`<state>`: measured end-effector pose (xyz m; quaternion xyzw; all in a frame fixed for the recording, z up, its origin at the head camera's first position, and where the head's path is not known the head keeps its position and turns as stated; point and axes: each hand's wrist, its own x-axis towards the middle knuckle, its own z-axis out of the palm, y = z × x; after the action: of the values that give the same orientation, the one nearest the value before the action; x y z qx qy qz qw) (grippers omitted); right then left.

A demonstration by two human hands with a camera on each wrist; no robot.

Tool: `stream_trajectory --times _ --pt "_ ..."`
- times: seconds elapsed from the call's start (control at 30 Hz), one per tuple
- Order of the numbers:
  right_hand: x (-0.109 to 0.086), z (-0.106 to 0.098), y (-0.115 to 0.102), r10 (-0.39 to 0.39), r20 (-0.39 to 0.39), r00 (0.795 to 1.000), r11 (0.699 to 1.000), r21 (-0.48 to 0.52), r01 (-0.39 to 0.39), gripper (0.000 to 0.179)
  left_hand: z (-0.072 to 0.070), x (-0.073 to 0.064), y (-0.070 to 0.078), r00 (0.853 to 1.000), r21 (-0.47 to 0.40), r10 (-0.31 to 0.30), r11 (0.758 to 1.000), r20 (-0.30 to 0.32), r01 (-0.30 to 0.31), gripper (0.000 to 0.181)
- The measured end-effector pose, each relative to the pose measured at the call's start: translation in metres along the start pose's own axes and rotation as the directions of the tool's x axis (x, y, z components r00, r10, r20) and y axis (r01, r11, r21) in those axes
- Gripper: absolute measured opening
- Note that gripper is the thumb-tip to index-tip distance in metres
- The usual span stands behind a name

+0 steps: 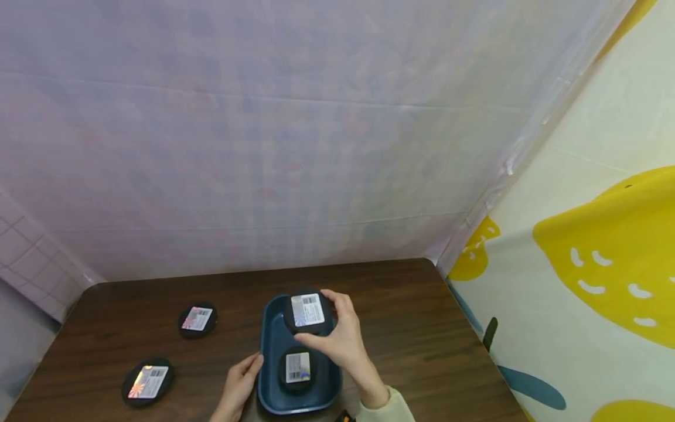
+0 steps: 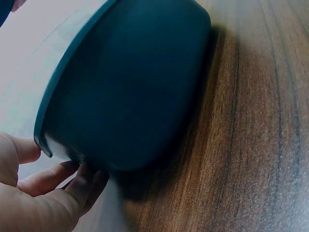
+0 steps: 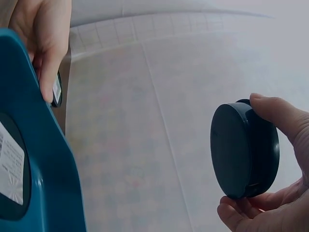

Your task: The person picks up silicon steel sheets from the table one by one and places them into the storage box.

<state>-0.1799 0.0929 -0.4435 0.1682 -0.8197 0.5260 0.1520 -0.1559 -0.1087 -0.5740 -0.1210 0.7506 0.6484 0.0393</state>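
My right hand (image 1: 345, 341) holds a round, flat black case (image 1: 307, 310) by its edge, between thumb and fingers, over the far end of a dark blue tray (image 1: 271, 337). In the right wrist view the held case (image 3: 231, 152) shows its smooth side, apart from the tray. A second black case (image 1: 297, 370), with a white label facing up, lies in the tray's near half. My left hand (image 1: 239, 382) grips the tray's left rim; the left wrist view shows the thumb (image 2: 26, 150) at the rim and the fingers against the outer wall.
Two more labelled black cases lie on the brown wooden table left of the tray, one farther back (image 1: 197, 320) and one nearer (image 1: 147, 382). A pale curtain (image 1: 263, 176) hangs behind the table, and a lemon-patterned cloth (image 1: 596, 293) hangs at the right.
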Motion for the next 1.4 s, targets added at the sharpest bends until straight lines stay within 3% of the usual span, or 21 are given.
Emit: stream_trajectory --times 0.6,1.4 --pt "-0.004 0.013 -0.011 -0.019 0.087 0.996 0.999 -0.031 0.021 0.082 0.000 0.001 -0.003 1.000 0.020 0.004 1.000 -0.010 -0.004 0.049" --pt "-0.017 0.015 0.013 -0.065 0.116 0.991 0.993 -0.095 0.076 0.082 0.000 0.001 -0.001 1.000 0.011 -0.012 1.000 -0.005 0.012 0.049"
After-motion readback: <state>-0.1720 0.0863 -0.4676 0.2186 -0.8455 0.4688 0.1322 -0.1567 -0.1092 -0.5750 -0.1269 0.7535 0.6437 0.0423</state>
